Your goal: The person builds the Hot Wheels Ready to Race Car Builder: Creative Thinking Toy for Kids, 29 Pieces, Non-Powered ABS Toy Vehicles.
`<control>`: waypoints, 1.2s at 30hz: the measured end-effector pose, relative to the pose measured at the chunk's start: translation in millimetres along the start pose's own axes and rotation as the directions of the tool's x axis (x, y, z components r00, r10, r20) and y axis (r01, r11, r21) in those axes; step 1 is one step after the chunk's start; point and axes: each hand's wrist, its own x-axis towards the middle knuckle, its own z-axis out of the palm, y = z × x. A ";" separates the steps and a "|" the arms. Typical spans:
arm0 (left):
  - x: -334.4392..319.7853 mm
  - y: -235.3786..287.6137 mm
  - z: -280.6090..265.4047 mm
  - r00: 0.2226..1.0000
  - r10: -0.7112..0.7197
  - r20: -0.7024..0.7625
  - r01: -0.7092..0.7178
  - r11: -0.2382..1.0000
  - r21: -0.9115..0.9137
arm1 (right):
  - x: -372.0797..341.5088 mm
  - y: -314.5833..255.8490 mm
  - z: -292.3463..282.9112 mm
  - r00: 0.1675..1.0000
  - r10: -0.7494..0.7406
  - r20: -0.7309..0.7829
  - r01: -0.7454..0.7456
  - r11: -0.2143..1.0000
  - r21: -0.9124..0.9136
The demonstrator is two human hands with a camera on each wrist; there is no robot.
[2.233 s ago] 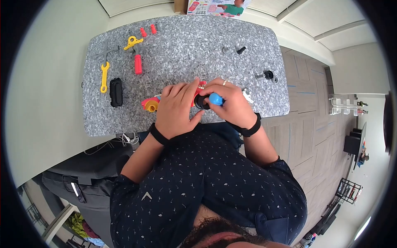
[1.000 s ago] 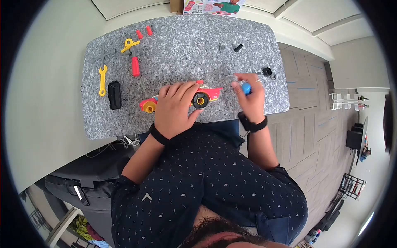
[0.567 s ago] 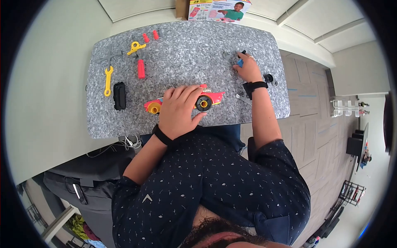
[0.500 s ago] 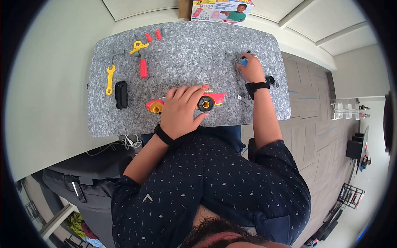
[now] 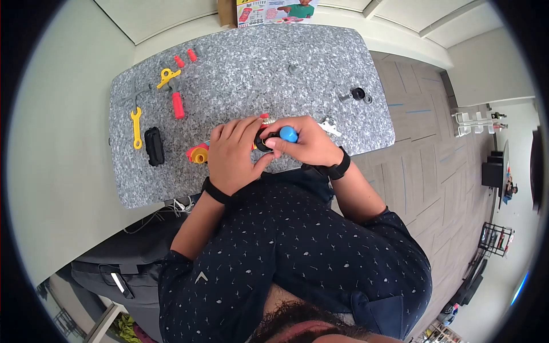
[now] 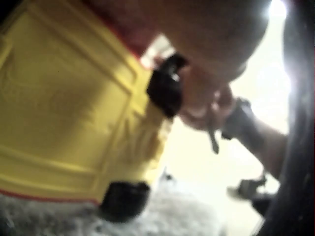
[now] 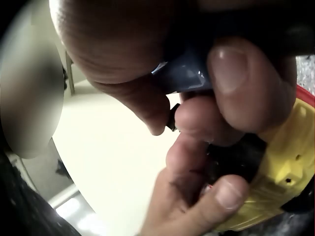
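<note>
On the near part of the table, the red and yellow toy car point(image 5: 198, 154) is gripped by my left hand point(image 5: 231, 157), fingers over its body and thumb on the near side. Its yellow underside point(image 6: 69, 103) fills much of the left wrist view. My right hand point(image 5: 313, 144) holds a tool by its blue handle point(image 5: 289, 134), over the car's black wheel point(image 5: 263, 142). In the right wrist view the fingers curl round that blue handle point(image 7: 187, 73), and a small dark piece point(image 7: 172, 118) shows between fingertips. The tool's tip is hidden.
Left on the speckled table point(image 5: 240, 68) lie a yellow wrench point(image 5: 136, 128), a red-handled hammer point(image 5: 178, 106) and a black tray-like part point(image 5: 154, 146). To the right are a black cap point(image 5: 358, 93) and a pale flat part point(image 5: 330, 127). A printed box point(image 5: 274, 11) stands behind.
My right hand has come back from the table's right side to the car, with the blue-handled tool. The small black piece that lay there is gone from that spot. My left hand has stayed on the car.
</note>
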 end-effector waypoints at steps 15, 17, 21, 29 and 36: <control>0.0 4.3 -1.6 1.000 -0.010 -0.026 0.010 1.000 0.021 | 4.7 -38.7 19.3 0.852 -0.498 -0.162 0.523 0.808 0.270; 0.5 5.8 -3.6 0.999 -0.023 -0.034 0.024 1.000 0.013 | 15.6 -25.1 23.9 0.826 -0.544 -0.149 0.563 0.779 0.276; -2.5 4.9 -1.1 0.998 -0.003 -0.057 0.003 1.000 0.006 | 16.4 -23.7 26.7 0.791 -0.574 -0.212 0.605 0.785 0.130; 0.0 -3.7 2.0 1.000 0.010 -0.001 -0.010 0.999 0.037 | 17.5 -29.7 25.5 0.734 -0.679 -0.028 0.659 0.721 -0.213; 15.9 1.9 -6.3 0.999 -0.050 -0.017 0.047 0.985 -0.166 | 11.9 -45.8 23.5 0.800 -0.586 -0.129 0.546 0.799 -0.251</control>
